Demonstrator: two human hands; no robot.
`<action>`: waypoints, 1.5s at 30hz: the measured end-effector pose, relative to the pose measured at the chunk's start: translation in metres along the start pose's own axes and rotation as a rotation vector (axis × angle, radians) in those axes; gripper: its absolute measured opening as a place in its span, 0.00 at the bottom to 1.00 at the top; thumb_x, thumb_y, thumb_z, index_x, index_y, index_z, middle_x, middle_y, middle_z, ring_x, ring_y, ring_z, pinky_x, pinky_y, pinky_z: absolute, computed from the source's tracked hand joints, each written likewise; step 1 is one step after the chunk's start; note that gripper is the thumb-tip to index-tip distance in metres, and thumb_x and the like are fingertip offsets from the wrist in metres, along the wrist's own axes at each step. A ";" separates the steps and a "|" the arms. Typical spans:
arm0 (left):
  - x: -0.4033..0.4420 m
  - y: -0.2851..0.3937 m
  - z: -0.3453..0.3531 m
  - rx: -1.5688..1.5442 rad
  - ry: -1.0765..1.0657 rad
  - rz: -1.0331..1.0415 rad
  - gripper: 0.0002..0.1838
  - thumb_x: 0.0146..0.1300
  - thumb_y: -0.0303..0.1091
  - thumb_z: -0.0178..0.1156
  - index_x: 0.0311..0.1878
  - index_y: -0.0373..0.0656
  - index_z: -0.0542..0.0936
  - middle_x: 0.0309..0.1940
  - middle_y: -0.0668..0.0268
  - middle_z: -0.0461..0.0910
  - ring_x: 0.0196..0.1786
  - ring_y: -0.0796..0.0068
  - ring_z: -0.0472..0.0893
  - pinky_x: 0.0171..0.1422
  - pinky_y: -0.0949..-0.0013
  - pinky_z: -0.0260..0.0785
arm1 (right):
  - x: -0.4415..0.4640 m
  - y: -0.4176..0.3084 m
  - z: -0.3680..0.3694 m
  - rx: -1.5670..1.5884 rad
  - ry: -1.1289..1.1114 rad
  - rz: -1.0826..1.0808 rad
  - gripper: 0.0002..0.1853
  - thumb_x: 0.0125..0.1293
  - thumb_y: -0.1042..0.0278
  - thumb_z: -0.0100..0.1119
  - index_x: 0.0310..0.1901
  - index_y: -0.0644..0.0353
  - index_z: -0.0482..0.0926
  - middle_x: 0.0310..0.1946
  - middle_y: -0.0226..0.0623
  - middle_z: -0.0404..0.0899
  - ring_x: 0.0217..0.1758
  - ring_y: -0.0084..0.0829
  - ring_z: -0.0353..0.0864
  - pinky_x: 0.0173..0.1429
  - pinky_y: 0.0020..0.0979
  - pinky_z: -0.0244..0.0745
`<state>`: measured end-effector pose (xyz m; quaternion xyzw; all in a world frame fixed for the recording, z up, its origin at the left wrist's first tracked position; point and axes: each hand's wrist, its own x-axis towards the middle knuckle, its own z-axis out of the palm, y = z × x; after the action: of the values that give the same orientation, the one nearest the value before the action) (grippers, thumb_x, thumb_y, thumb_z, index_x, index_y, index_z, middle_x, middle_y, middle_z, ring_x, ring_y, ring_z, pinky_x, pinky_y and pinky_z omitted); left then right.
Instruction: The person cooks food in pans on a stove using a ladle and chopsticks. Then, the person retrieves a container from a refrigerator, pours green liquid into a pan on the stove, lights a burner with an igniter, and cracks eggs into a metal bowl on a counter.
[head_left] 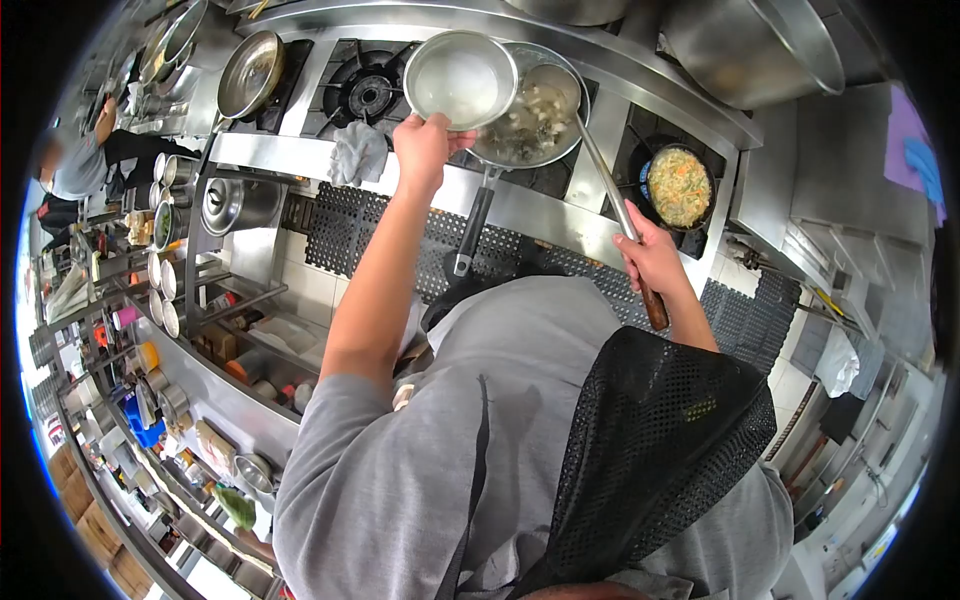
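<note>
"Begin with the left hand [425, 145]."

"Its fingers are hooked at the near rim of a metal bowl [460, 50], with the thumb over the edge. The grip is firm, and the bowl is its only load."

"And the right hand [650, 250]?"

"Folded around the ladle [595, 152], close to the top of its brown grip. The remainder of that grip protrudes below the hand, toward the person's body."

"Where does the ladle's cup [553, 90] lie?"

"Inside the pan [568, 143], toward its far right side, among pale and dark pieces in liquid. The pan sits on the stove [270, 152], its black handle [475, 235] directed back at the person."

"Position of the bowl?"

"Above the stove, at the pan's left, hiding part of its rim. From overhead, I cannot establish whether the two touch."

"Surroundings?"

"A crumpled grey cloth [358, 155] lies on the stove's front edge, left of the left hand. Farther left is a frying pan [250, 75]. To the right, a small dark pan [711, 205] contains a mix [680, 188] of pale grains with orange and green bits. Black perforated matting [350, 230] covers the floor. Another person [80, 165] is visible at far left, well apart."
</note>
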<state>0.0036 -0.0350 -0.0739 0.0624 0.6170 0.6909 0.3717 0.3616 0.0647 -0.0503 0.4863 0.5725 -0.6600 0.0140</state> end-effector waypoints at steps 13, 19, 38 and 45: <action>0.004 0.004 0.011 0.043 -0.014 0.057 0.12 0.68 0.20 0.52 0.50 0.20 0.75 0.39 0.45 0.84 0.34 0.56 0.89 0.38 0.61 0.84 | -0.005 -0.001 0.002 -0.023 0.011 -0.004 0.39 0.73 0.70 0.61 0.82 0.45 0.56 0.19 0.24 0.68 0.15 0.19 0.68 0.17 0.28 0.68; 0.006 0.016 -0.009 0.106 0.040 0.084 0.12 0.68 0.20 0.53 0.51 0.20 0.74 0.39 0.45 0.85 0.36 0.57 0.90 0.38 0.64 0.85 | -0.003 0.003 0.002 -0.049 0.001 0.006 0.39 0.73 0.69 0.61 0.82 0.45 0.56 0.20 0.26 0.69 0.15 0.20 0.69 0.18 0.29 0.69; 0.008 0.016 0.008 0.002 0.016 0.060 0.13 0.68 0.20 0.49 0.51 0.20 0.75 0.38 0.46 0.86 0.31 0.58 0.89 0.34 0.63 0.84 | -0.009 0.002 0.012 -0.106 -0.028 0.023 0.39 0.74 0.69 0.61 0.83 0.44 0.56 0.20 0.24 0.69 0.16 0.18 0.68 0.19 0.28 0.69; -0.013 0.018 -0.008 0.092 0.017 0.021 0.13 0.68 0.21 0.50 0.51 0.20 0.75 0.38 0.46 0.85 0.31 0.59 0.89 0.35 0.63 0.85 | -0.011 0.003 0.015 -0.136 -0.014 0.024 0.38 0.75 0.69 0.60 0.82 0.44 0.56 0.18 0.23 0.67 0.15 0.18 0.67 0.18 0.28 0.68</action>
<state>0.0009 -0.0487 -0.0547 0.0802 0.6505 0.6661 0.3559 0.3596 0.0461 -0.0478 0.4863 0.6100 -0.6228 0.0592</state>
